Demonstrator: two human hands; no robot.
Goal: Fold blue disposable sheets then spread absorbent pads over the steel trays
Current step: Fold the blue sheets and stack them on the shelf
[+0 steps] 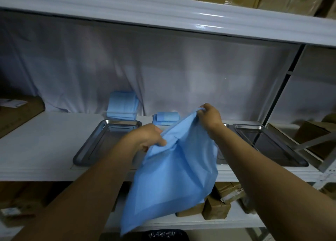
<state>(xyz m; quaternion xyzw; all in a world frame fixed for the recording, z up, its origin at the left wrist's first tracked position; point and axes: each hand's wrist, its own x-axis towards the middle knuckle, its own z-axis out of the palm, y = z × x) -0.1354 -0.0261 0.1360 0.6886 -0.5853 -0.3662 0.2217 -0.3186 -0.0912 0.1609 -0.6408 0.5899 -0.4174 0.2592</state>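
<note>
**Folding the blue sheet in the air, trays waiting behind**

The left hand [148, 138] pinches the upper edge of the blue sheet [174, 175], with the fingers curled round a bunch of the material. The right hand [210, 116] holds another part of the same edge, higher and farther away, also with closed fingers. The sheet hangs down from both hands in front of the shelf [36, 146], well apart from the trays.

To do this fold well, I think the two held corners should be brought to the same height and pulled lightly apart, so the top edge becomes straight before the halves meet. The material looks thin and limp, so slow moves will probably keep the lower corners from twisting.

On the shelf, the left steel tray [94, 142] and the right steel tray [269, 144] lie bare. Behind them, a stack of folded blue pieces [122, 106] leans at the far wall, and a smaller folded pile [166, 117] lies beside it.

The sheet and the arms hide the middle of the shelf; a tray rim shows there, but I cannot tell if it is a third tray. Whether the far piles are sheets or absorbent pads is not clear. The fingertips are mostly hidden in the cloth.
</note>
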